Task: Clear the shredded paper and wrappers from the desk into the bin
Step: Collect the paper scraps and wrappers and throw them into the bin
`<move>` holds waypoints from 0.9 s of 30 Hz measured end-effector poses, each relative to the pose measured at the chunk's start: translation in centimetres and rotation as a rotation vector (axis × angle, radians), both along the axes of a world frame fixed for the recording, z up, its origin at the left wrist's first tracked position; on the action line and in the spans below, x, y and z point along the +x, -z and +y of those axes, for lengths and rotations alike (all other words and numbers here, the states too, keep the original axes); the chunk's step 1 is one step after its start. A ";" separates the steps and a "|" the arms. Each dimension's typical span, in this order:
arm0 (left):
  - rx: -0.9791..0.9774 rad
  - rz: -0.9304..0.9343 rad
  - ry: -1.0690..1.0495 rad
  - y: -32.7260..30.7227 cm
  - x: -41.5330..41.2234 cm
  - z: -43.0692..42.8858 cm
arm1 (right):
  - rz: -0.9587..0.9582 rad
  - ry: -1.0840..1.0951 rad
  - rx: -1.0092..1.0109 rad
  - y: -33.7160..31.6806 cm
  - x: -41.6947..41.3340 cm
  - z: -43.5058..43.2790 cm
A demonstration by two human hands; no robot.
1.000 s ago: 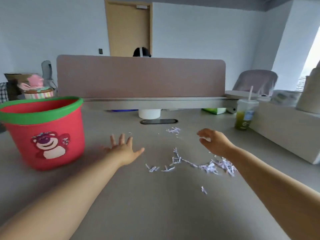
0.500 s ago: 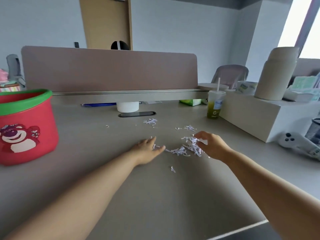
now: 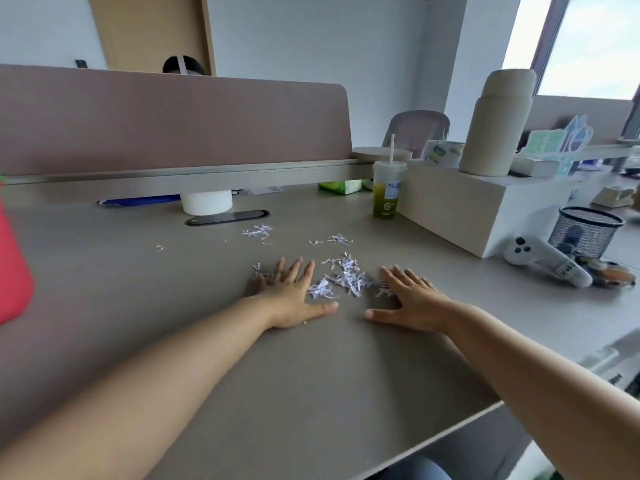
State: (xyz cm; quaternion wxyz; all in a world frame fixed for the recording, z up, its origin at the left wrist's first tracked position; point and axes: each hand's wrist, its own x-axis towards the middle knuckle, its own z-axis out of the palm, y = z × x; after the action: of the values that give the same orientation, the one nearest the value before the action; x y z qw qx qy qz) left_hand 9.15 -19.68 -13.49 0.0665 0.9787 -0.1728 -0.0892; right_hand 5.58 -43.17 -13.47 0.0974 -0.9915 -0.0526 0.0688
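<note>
The tabletop point(image 3: 138, 306) fills your view. The bin point(image 3: 12, 271) has slid to the left edge, only a red sliver of it showing, because your head has turned right. Your left hand point(image 3: 294, 296) and right hand point(image 3: 412, 303) now lie palms down with fingers spread, one on each side of the main shred pile point(image 3: 346, 278). Half a second ago the right was curled over the shreds. Neither grip holds anything now: both are slack and flat, and nothing is lifted. It looks like you are set to sweep the pile together between your palms before scooping. The bin is well apart to the left, so loose shreds could drop on the way. Beyond the pile lie one far tuft point(image 3: 258, 232) and a second tuft point(image 3: 337, 240). A lone scrap point(image 3: 159, 248) lies off to the left.
</note>
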 end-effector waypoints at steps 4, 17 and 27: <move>0.030 -0.050 -0.070 -0.2 3.3 0.7 | -0.019 -0.071 0.053 0.0 2.6 2.2; 0.028 -0.049 -0.143 -0.4 15.5 5.0 | -0.042 -0.115 0.019 -0.4 17.1 5.3; -0.229 -0.246 0.032 0.6 18.5 4.9 | -0.258 -0.307 0.211 0.2 19.1 6.9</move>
State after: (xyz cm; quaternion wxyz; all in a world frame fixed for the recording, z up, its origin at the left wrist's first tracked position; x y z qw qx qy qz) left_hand 27.64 -14.82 -14.08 0.1543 0.9654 -0.2040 0.0503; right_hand 24.72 -36.30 -13.66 0.1816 -0.9567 -0.2218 -0.0505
